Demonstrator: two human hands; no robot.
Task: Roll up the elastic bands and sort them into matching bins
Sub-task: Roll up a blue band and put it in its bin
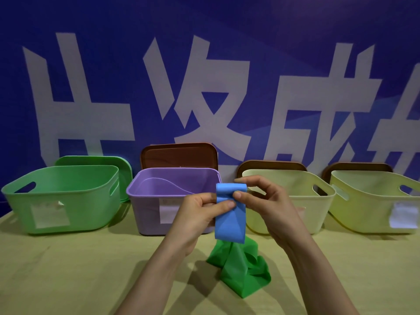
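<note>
A blue elastic band [230, 220] hangs upright above the table, its top edge curled over into the start of a roll. My left hand [200, 214] pinches the band's left side with thumb on front. My right hand [263, 198] pinches the rolled top from the right. Below the band, a green elastic band [241, 269] lies crumpled on the table. Behind stand a green bin [66, 198], a purple bin [159, 192] and two pale yellow bins [302, 198] [372, 201].
The table [68, 269] is covered in a yellowish cloth. A green lid [122, 164] and brown lids [179, 155] lean behind the bins against a blue banner with large white characters. White labels are stuck on the bin fronts.
</note>
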